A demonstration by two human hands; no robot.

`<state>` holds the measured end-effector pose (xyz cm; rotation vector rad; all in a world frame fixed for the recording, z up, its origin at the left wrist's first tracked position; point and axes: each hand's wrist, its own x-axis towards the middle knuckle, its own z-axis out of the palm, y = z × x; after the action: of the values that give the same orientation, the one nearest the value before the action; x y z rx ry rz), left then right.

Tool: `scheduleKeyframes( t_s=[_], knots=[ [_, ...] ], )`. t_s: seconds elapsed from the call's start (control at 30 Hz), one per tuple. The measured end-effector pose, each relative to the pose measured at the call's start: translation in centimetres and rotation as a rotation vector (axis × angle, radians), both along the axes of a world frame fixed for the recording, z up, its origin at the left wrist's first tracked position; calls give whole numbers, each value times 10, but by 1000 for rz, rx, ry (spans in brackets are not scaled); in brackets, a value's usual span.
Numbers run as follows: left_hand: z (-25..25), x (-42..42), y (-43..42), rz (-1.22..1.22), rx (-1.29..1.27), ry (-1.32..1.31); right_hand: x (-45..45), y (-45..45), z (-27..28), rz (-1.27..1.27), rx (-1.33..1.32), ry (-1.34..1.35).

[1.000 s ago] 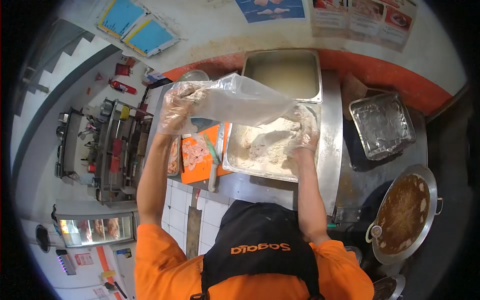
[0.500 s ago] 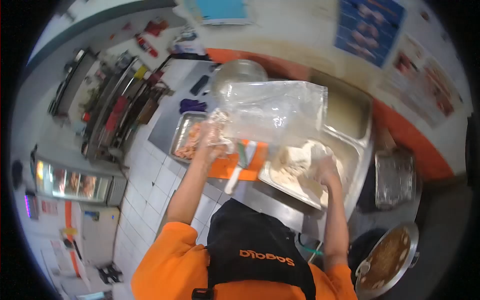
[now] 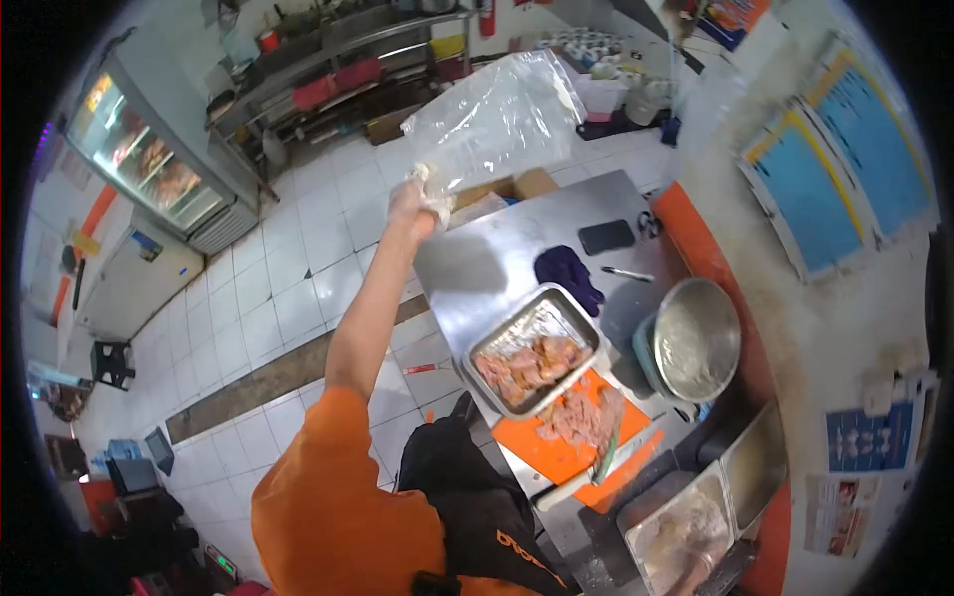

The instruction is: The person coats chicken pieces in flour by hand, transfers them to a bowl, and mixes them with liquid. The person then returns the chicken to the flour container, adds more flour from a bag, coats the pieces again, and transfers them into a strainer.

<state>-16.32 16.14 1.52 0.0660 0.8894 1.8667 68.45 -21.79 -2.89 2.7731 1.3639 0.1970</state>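
My left hand (image 3: 412,211), with white powder on its fingers, is closed on the gathered edge of a clear plastic bag (image 3: 497,124). The bag is held out over the floor, left of the steel table (image 3: 467,273). My right hand (image 3: 700,570) is partly visible at the lower right, at the steel pan of white flour (image 3: 676,526). Its fingers are blurred and partly hidden. Raw meat pieces (image 3: 532,370) lie in a metal tray (image 3: 474,377). More raw meat (image 3: 586,415) rests on an orange cutting board (image 3: 527,442), beside a white-handled knife (image 3: 566,491).
A large steel bowl (image 3: 696,341) stands by the wall. On the table lie a purple cloth (image 3: 566,276), a dark phone (image 3: 606,236) and a pen (image 3: 628,273). A cardboard box (image 3: 535,184) sits beyond the table edge. A lit display fridge (image 3: 149,159) stands at the far left.
The view has swung left. My left hand has carried the plastic bag away from above the pans and out past the table. My right hand stays at the flour pan.
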Motion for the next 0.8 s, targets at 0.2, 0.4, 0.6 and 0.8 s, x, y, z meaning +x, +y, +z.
scheduleKeyframes(
  t_s=[0.2, 0.4, 0.6, 0.8],
  knots=[
    [-125, -107, 111, 20, -44, -51, -108, 61, 102, -15, 275, -1],
    [-241, -119, 167, -205, -597, 389, -201, 132, 118, 181, 350, 174],
    [-305, -142, 126, -419, -604, 354, -346, 224, 54, 504, 156, 546],
    [-271, -143, 45, -430, -582, 364, -475, 285, -44, 829, -163, 850]
  ],
)
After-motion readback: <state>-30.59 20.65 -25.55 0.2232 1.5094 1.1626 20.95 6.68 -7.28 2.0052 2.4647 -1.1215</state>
